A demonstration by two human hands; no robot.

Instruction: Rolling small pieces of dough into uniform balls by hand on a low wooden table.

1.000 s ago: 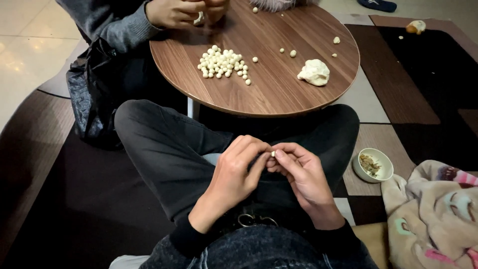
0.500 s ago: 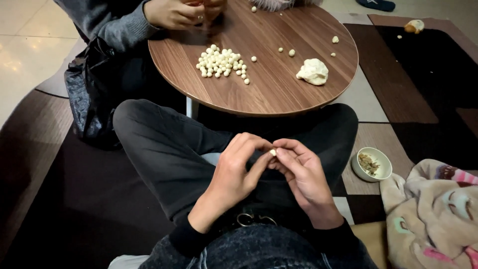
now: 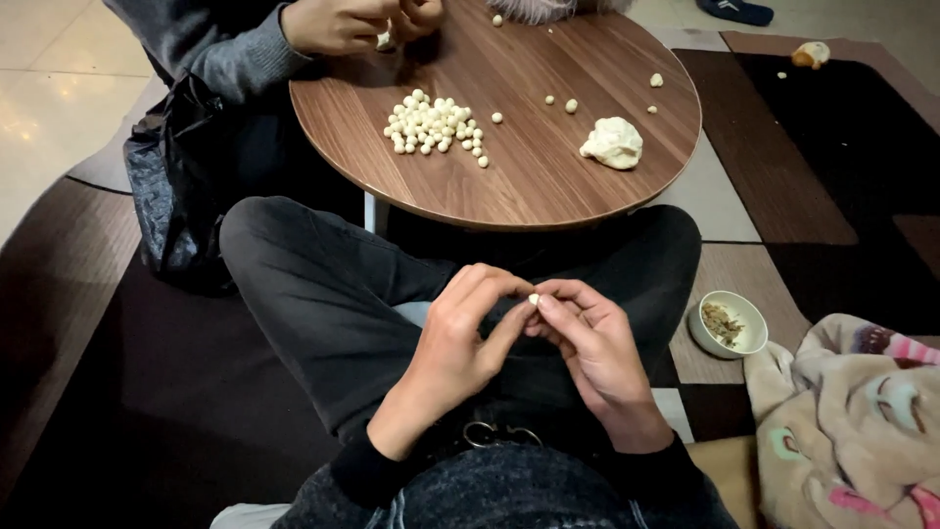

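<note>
Dough bit between both hands' fingers, below table edge

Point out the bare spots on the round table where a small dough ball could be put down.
On the round wooden table, the near edge below the heap of small dough balls is bare, as is the strip between that heap and the dough lump. The far left is crowded by another person's hands. Stray balls dot the far right.

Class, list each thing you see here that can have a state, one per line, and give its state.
small dough piece: pinched between fingertips of both hands
left hand: closed on the piece
right hand: closed on the piece
dough lump: unshaped, on the round table
dough balls: rolled, heaped
small bowl: on floor, partly filled
</note>
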